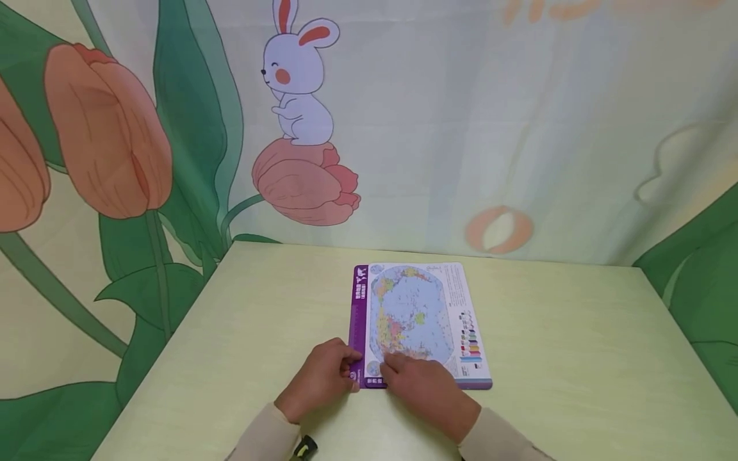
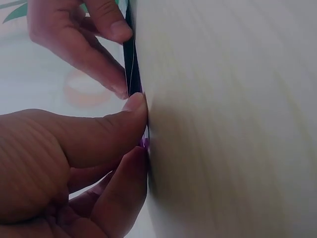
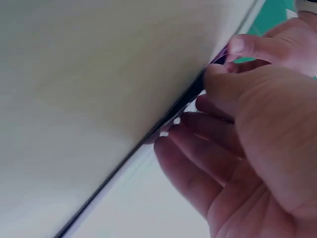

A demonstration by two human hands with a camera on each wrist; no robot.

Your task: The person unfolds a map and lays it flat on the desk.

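A flat world map board (image 1: 423,307) lies on the table, its short printed edge with colored flags at the right. Down its left side runs a purple strip (image 1: 358,320), and a second purple edge shows at the near left corner, as of stacked layers. My left hand (image 1: 319,374) pinches the purple corner between thumb and finger; purple shows between those fingertips in the left wrist view. My right hand (image 1: 429,390) holds the near edge, its thumb (image 3: 220,72) at the rim and its fingers over the printed face. A thin dark gap (image 3: 185,96) runs along that edge.
The pale yellow-green table (image 1: 576,346) extends on both sides of the map. Behind it hangs a printed cloth (image 1: 426,128) with a rabbit and tulips. A small black and yellow object (image 1: 305,446) shows by the left sleeve.
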